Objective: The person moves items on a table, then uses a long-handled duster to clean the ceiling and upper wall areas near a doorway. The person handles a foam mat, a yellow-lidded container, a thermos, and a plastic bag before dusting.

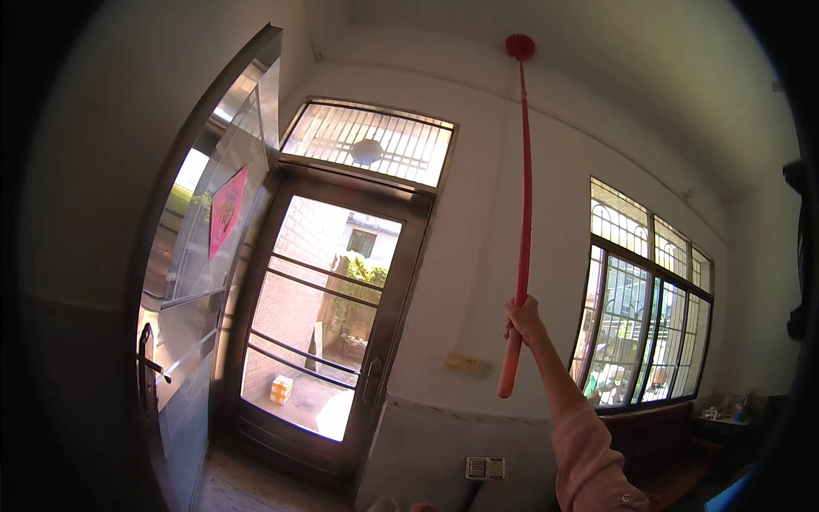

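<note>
My right hand (525, 320) is closed around the lower part of the pole of a long-handled red duster (526, 192), just above its thick lighter grip end. The pole stands nearly upright, and its round bristle head (520, 47) is up at the ceiling, above the wall's top edge; whether it touches cannot be told. A pink sleeve covers my right forearm. My left hand is out of view.
An inner metal door (192, 358) with a pink paper decoration stands open at left. Beside it is a glazed door (307, 320) under a barred transom window. A barred window (646, 307), a wall switch plate (462, 363) and a socket (485, 468) are on the wall.
</note>
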Action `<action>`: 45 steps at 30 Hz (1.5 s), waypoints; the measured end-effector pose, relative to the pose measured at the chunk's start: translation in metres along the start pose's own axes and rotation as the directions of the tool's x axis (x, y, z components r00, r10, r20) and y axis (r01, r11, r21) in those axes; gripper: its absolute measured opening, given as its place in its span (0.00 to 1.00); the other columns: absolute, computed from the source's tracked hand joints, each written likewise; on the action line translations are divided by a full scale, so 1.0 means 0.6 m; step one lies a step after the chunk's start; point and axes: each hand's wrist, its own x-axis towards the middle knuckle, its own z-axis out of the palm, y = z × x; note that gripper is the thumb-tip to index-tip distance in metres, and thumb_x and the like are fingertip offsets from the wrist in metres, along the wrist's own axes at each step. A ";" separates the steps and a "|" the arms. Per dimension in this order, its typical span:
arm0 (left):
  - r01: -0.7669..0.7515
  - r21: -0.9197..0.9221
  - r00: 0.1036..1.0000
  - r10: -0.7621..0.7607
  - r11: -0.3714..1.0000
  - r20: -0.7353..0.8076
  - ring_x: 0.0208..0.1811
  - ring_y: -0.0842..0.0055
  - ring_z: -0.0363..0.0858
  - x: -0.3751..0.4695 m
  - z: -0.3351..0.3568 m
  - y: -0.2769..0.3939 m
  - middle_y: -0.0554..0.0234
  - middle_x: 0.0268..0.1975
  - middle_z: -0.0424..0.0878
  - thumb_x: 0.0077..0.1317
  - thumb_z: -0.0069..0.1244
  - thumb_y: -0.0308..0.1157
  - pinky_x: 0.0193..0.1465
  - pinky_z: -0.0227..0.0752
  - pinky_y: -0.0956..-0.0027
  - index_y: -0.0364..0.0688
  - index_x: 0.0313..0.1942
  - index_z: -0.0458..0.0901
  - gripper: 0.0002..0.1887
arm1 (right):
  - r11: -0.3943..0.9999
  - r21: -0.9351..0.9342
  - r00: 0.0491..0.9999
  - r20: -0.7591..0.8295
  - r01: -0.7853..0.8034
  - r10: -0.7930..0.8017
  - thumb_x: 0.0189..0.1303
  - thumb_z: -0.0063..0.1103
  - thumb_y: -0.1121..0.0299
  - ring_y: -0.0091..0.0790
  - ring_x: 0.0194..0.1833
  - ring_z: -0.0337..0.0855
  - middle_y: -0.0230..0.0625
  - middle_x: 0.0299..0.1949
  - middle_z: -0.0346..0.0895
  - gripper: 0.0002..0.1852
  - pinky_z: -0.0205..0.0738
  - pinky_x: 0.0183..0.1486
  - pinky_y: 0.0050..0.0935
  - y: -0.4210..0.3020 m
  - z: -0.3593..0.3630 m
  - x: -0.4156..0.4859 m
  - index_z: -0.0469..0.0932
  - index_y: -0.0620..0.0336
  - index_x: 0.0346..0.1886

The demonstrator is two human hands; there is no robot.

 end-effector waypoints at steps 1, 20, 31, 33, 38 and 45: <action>0.019 -0.075 1.000 -0.017 0.997 0.019 0.29 0.73 0.80 -0.003 0.008 -0.013 0.54 0.28 0.81 0.58 0.50 0.28 0.31 0.72 0.70 0.35 0.37 0.79 0.08 | 1.000 -0.010 1.000 -0.007 -0.018 0.018 0.52 0.49 0.76 0.29 0.11 0.68 0.35 0.16 0.64 0.11 0.70 0.12 0.32 0.020 0.002 -0.008 0.62 0.64 0.39; -0.040 0.101 0.998 0.044 0.994 -0.039 0.33 0.67 0.82 0.094 0.002 0.019 0.52 0.33 0.83 0.62 0.48 0.34 0.34 0.73 0.66 0.34 0.42 0.77 0.13 | 0.849 0.498 0.949 0.316 -0.175 0.010 0.57 0.54 0.71 0.18 0.14 0.64 0.24 0.17 0.60 0.17 0.71 0.16 0.24 0.069 0.051 -0.056 0.66 0.63 0.49; -0.152 -0.245 0.959 0.203 0.957 0.199 0.40 0.71 0.79 0.241 0.080 0.233 0.54 0.45 0.77 0.65 0.44 0.45 0.39 0.71 0.69 0.34 0.56 0.65 0.26 | 0.714 0.642 0.893 0.446 -0.279 -0.052 0.63 0.55 0.61 0.16 0.14 0.60 0.21 0.16 0.55 0.15 0.66 0.15 0.22 0.064 0.033 -0.095 0.70 0.59 0.47; -0.114 -0.425 0.953 0.220 0.898 0.209 0.27 0.75 0.77 0.246 0.106 0.260 0.59 0.34 0.77 0.63 0.47 0.38 0.27 0.69 0.73 0.35 0.54 0.67 0.22 | 0.724 0.634 0.891 0.451 -0.274 -0.058 0.63 0.54 0.58 0.16 0.15 0.58 0.21 0.16 0.55 0.17 0.64 0.16 0.21 0.063 0.029 -0.102 0.69 0.59 0.48; 0.031 -0.222 0.939 0.048 0.975 0.342 0.25 0.79 0.75 0.250 0.120 0.307 0.62 0.27 0.76 0.60 0.51 0.36 0.27 0.68 0.72 0.34 0.48 0.71 0.19 | 0.778 0.604 0.921 0.379 -0.174 -0.088 0.64 0.50 0.51 0.16 0.16 0.60 0.23 0.19 0.58 0.23 0.64 0.18 0.20 0.043 0.021 -0.107 0.66 0.62 0.50; -0.268 -0.061 0.953 0.274 0.961 0.126 0.28 0.76 0.75 0.243 0.145 0.289 0.56 0.26 0.77 0.57 0.52 0.36 0.33 0.69 0.67 0.33 0.42 0.73 0.17 | 0.732 0.677 0.970 0.222 -0.079 -0.101 0.64 0.46 0.47 0.16 0.15 0.60 0.24 0.19 0.60 0.26 0.62 0.17 0.17 0.027 0.009 -0.078 0.66 0.65 0.45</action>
